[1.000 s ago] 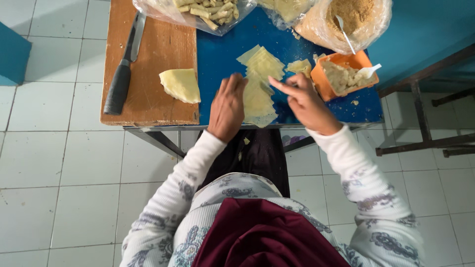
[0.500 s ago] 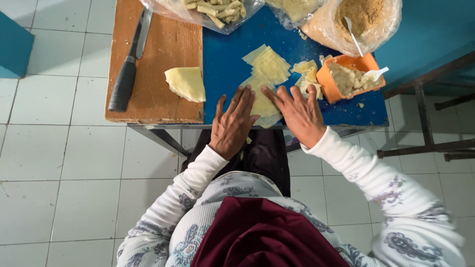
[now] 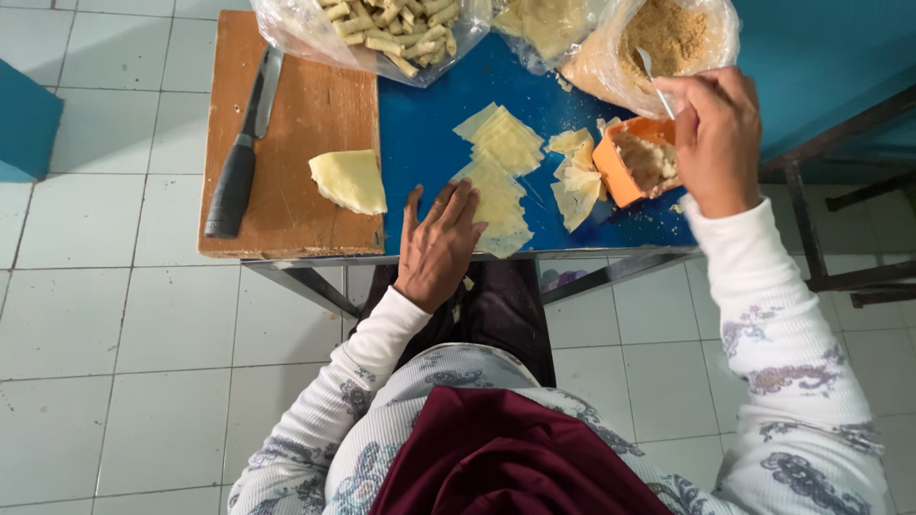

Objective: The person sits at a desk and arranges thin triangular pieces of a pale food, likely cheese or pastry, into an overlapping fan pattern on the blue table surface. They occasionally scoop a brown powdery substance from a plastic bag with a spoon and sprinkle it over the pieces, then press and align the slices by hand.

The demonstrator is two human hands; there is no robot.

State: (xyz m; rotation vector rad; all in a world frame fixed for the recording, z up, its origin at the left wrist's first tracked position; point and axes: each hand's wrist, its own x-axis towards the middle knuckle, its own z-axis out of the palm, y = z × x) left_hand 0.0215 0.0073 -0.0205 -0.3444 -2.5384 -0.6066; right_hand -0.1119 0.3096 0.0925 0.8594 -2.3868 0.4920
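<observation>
Head view: a blue counter (image 3: 429, 143) is standing on white floor tiles (image 3: 114, 343); left hand (image 3: 439, 243) lying spread at centre, right hand (image 3: 716, 138) pinching a spoon (image 3: 654, 76) at upper right.

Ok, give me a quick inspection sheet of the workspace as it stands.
Surface: blue table top, wooden cutting board on its left part.
Job's things: pale wrapper sheets spread on the blue top; orange tub of filling; spoon.
Clutter: black-handled knife and a folded wrapper stack on the board; clear bags of rolled pieces and crumbs.
Hands: left hand flat on a wrapper; right hand holds the spoon over the tub.
Cables: nothing seen.
Surroundings: white tiled floor.
</observation>
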